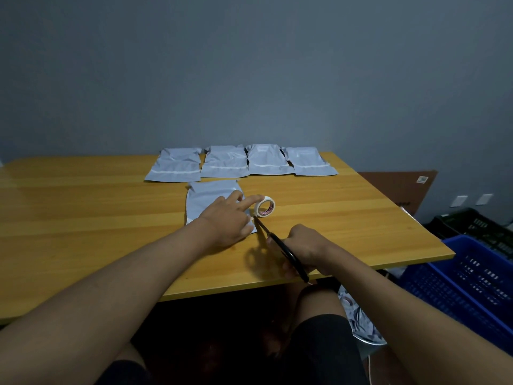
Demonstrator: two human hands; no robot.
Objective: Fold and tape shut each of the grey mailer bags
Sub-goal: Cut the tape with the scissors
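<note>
Right hand (304, 247) grips scissors (280, 247) near table edge (249, 289); left hand (229, 218), fingers extended, presses mailer (206, 195).

Dim, bluish room light, soft shadows under the scissors (280, 245), wide-angle bending at edges

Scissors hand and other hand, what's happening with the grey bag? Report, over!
Right hand grips scissors, blades at tape by roll. Left hand flat on near mailer bag. Four bags wait behind. Nothing blocking.
</note>
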